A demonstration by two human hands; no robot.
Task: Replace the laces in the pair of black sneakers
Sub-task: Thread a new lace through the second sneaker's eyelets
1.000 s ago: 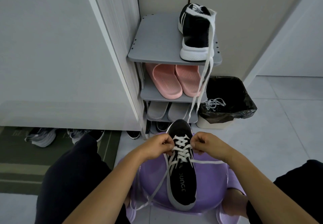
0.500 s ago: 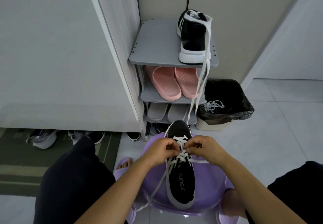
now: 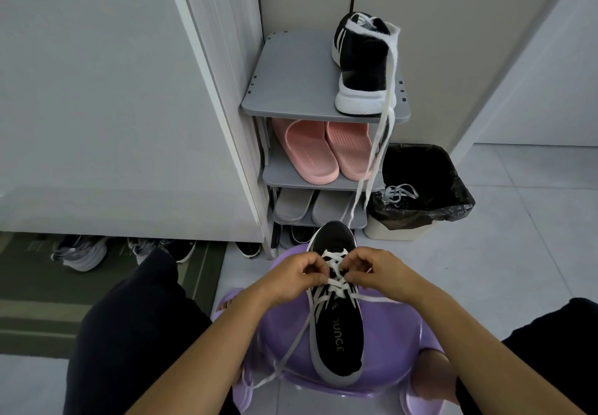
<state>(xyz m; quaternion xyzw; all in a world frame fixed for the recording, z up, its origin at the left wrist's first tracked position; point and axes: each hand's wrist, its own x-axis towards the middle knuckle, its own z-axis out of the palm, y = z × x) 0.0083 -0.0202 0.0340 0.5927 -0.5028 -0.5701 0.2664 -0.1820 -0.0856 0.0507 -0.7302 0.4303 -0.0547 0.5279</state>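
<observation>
Sneaker sole-down on purple stool. Long axis runs straight away from the person: toe far, toward shoe rack, heel near. Toe pokes past the stool's far rim, close to the rack's lowest shelf. White lace crisscrossed up the front. Left hand and right hand either side of the lacing, fingers curled, each pinching lace at the crossings. One loose end trails off the stool's near-left edge; the other runs right, under the right wrist. Second sneaker on the rack's top shelf, right side, heel at the front edge, toe to the wall. A lace draped over it hangs down past the lower shelves. Bin just right of the rack. Dark-clad knees flank the stool; tiled floor lies to the right.
</observation>
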